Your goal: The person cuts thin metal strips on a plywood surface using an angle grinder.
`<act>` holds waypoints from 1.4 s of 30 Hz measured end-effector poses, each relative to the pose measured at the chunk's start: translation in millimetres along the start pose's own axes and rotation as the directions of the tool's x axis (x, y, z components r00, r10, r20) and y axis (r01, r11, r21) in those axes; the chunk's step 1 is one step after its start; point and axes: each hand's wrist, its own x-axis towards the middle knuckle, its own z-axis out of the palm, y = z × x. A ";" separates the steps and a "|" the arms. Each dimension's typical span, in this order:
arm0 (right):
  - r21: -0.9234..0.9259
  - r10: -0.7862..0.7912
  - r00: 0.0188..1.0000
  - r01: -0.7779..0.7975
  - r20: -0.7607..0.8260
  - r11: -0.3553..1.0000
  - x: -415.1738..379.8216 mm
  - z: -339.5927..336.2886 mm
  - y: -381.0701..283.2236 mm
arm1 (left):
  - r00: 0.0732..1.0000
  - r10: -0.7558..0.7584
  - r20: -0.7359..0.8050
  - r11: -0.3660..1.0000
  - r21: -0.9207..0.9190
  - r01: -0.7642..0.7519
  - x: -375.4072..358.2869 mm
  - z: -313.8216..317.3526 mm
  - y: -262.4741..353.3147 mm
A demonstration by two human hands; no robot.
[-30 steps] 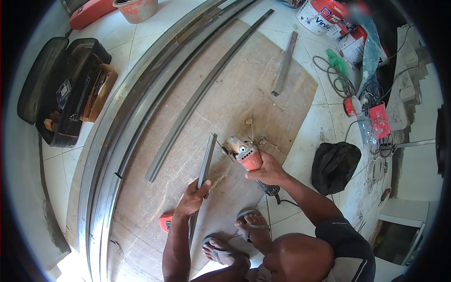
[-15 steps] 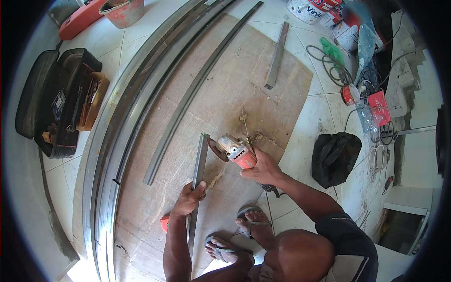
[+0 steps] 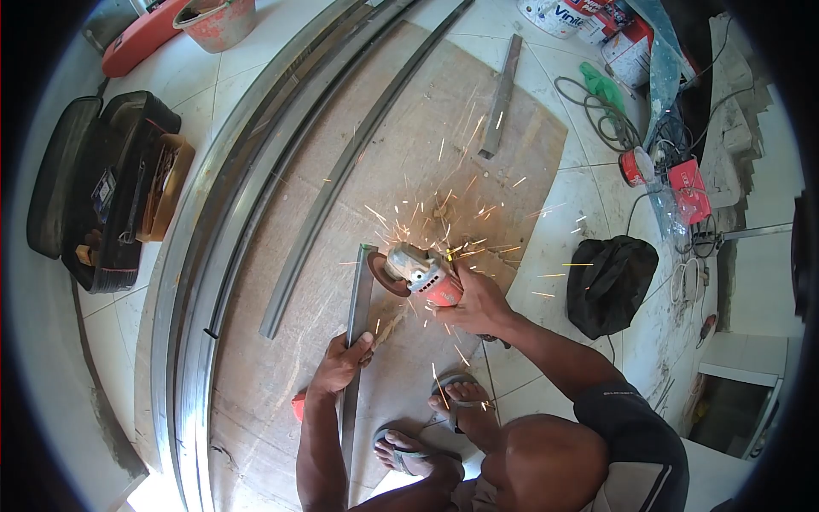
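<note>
My left hand [image 3: 343, 363] is closed around a grey metal bar [image 3: 359, 303], which runs up and away from me over the wooden board. In my right hand [image 3: 479, 303] is a red angle grinder [image 3: 442, 288], gripped by its body. Its brown disc [image 3: 388, 275] touches the bar near the far end, where a small green mark shows. Sparks fly out around the grinder in many directions. Beside my left wrist a small red object [image 3: 299, 405] is partly hidden.
Several long metal bars [image 3: 223, 247] lie along the left of the wooden board [image 3: 409, 128]. A short bar [image 3: 502, 98] rests at its far right. An open black tool case [image 3: 111, 192] stands left; a black bag [image 3: 612, 286], cables and paint buckets [image 3: 559, 17] are right. My sandalled feet are close below.
Sparks now spray from the grinder, where before there were none. The disc has shifted slightly left against the bar. My left hand keeps its hold.
</note>
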 end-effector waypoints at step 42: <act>-0.166 -0.129 0.984 0.108 -0.123 0.980 -0.9 -11.3 -3.5 | 0.999 -0.049 0.014 0.999 0.000 0.049 -6.5 -4.5 6.2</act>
